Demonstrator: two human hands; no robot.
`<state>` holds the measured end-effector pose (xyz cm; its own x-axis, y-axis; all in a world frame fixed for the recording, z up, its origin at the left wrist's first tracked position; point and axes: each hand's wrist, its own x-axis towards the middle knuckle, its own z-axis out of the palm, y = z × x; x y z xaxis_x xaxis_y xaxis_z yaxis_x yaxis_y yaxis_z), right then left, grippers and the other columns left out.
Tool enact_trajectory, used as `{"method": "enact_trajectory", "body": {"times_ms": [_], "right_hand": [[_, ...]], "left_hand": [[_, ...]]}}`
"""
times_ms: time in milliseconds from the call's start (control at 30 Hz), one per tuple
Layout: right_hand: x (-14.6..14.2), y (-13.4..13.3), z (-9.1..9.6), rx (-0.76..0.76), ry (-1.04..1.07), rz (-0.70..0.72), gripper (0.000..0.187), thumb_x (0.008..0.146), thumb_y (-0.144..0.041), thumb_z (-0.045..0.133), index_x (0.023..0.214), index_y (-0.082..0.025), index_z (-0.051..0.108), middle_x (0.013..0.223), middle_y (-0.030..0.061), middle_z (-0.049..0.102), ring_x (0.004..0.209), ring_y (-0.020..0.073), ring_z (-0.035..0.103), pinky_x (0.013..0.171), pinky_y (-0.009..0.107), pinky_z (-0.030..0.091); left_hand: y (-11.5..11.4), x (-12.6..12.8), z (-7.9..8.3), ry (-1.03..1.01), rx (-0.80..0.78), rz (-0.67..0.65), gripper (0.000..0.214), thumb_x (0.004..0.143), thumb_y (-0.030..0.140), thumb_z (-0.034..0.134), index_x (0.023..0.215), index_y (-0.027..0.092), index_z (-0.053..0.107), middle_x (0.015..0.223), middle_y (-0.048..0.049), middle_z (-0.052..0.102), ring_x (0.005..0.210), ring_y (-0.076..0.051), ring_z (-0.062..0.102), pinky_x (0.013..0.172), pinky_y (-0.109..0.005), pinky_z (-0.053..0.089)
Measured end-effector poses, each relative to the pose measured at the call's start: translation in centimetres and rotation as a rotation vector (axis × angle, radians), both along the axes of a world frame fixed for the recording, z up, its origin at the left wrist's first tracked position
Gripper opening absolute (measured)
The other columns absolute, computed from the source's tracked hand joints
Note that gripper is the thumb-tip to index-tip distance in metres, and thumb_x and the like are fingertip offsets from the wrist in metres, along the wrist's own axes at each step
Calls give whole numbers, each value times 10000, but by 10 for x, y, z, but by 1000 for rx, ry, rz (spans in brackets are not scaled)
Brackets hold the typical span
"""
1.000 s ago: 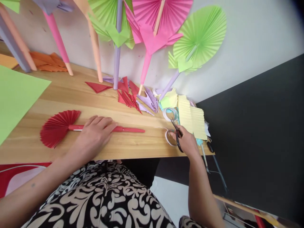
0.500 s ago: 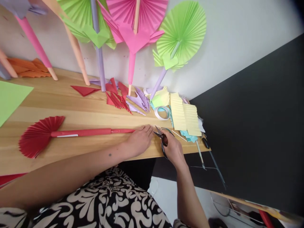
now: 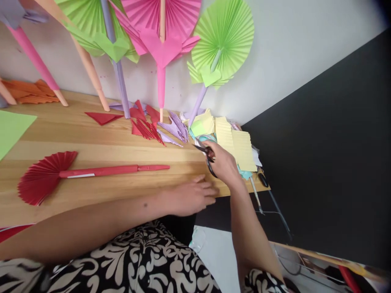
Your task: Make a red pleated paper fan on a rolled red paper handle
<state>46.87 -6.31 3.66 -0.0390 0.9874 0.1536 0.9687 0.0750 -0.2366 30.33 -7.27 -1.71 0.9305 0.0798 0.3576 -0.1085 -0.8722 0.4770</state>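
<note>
In the head view my right hand (image 3: 224, 165) grips black-handled scissors (image 3: 209, 154), their blades parted and pointing to the upper left. They are by a roll of white tape, mostly hidden behind the blades and hand. My left hand (image 3: 192, 197) is empty, fingers spread, low over the table's front edge. To its left lies a red pleated paper fan (image 3: 45, 177) with a long red rolled-paper handle (image 3: 106, 171). A white strip shows on the handle, and its thin end points toward the scissors.
Along the back of the wooden table (image 3: 100, 144) lie red folded scraps (image 3: 148, 129), purple pleated scraps (image 3: 175, 128) and pale yellow pleated paper (image 3: 243, 149). Pink (image 3: 165, 49) and green (image 3: 224, 38) paper fans lean on the wall. A brush (image 3: 255, 195) juts over the right edge.
My left hand has let go of the red handle's thin end and moved toward the front edge. My right hand has shifted the scissors away from the front edge, toward the tape roll.
</note>
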Motion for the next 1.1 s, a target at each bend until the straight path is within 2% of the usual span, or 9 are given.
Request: {"method": "enact_trajectory", "body": {"times_ms": [100,167,300,400,467,633,733,900,1100], "right_hand": [[-16,28,-19,-52,-133,63,489,821,-129,538,1302,-214,573,1076,105,711,976,277,654,808,346,489],[-15,39,-25,-112,-159,100,495,818,-148,565,1311,-196,572,1119,136,702,1023,306,641,829,375,488],[1,45,-16,-284,-113,250,613,714,-210,712,1314,-209,586,1245,133,659,1115,344,609,897,431,485],[-6,39,0,-178,-103,223,502,767,-233,681,1265,-242,618,1200,104,679,1082,345,620,879,461,485],[-32,33,4,-60,-102,224,433,829,-283,635,1260,-254,614,1126,103,697,1052,351,623,858,479,483],[-144,26,-19,-89,5,559,307,927,-329,567,1201,-204,626,1160,102,688,1079,279,612,935,438,479],[-191,28,-40,-48,-25,640,296,905,-299,611,1180,-194,632,1142,115,690,1049,283,613,903,434,485],[-210,25,-48,86,-14,557,128,904,-217,563,990,-208,657,938,78,693,890,242,630,799,368,492],[-218,9,-32,239,175,371,150,920,-209,504,1046,-224,583,972,67,712,886,206,684,778,306,509]], "left_hand": [[-12,-50,17,66,-296,-150,234,927,236,545,1096,251,706,1053,-63,750,958,-205,686,960,-335,450],[-14,-88,29,155,-460,-147,291,937,282,543,1194,253,676,1071,-73,749,927,-209,695,852,-298,488],[-15,-165,38,205,-805,134,367,939,336,557,1291,260,624,1202,-81,703,1094,-222,653,943,-296,467],[-25,-212,31,133,-1059,276,341,931,324,576,1260,259,638,1182,-77,704,1083,-209,655,934,-296,484],[-33,-232,23,37,-1174,318,350,932,338,573,1265,246,630,1162,-89,707,1074,-214,657,934,-318,491],[-41,-252,16,-53,-1212,376,351,928,336,579,1258,232,632,1124,-103,716,1023,-213,665,913,-341,501],[-41,-258,19,-72,-1175,400,327,924,324,583,1227,223,652,1106,-104,722,1004,-207,665,905,-338,504],[-44,-275,17,-138,-1171,536,290,942,328,552,1175,214,682,1068,-89,735,974,-189,669,882,-319,506],[-19,-269,9,-459,-1338,878,320,881,387,629,1107,170,696,923,-57,700,742,-143,623,733,-287,505]]}}
